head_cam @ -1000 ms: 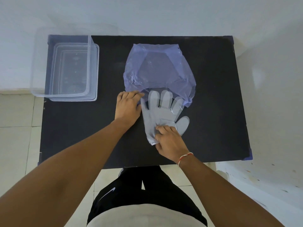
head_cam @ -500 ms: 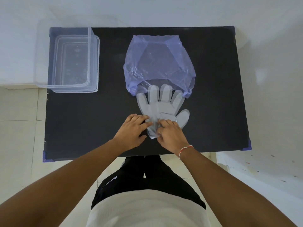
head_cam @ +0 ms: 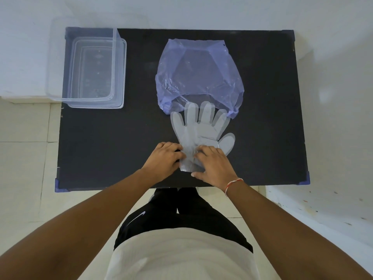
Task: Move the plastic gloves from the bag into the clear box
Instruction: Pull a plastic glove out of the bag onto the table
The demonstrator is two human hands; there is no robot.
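A flat stack of translucent plastic gloves point(head_cam: 201, 130) lies on the black table point(head_cam: 101, 150), its fingertips still tucked under the open mouth of the purple plastic bag point(head_cam: 197, 73). My left hand point(head_cam: 164, 160) pinches the left side of the glove cuff. My right hand point(head_cam: 214, 164) presses and grips the right side of the cuff, near the table's front edge. The clear box point(head_cam: 88, 65) stands empty at the table's far left corner.
The box sits on or next to its clear lid point(head_cam: 121, 77). A white wall runs behind and to the right of the table. Pale floor tiles show on the left, and my legs are just below the front edge.
My left hand left the bag's mouth and came down to the glove cuff beside my right hand. The gloves have slid further out of the bag toward me.
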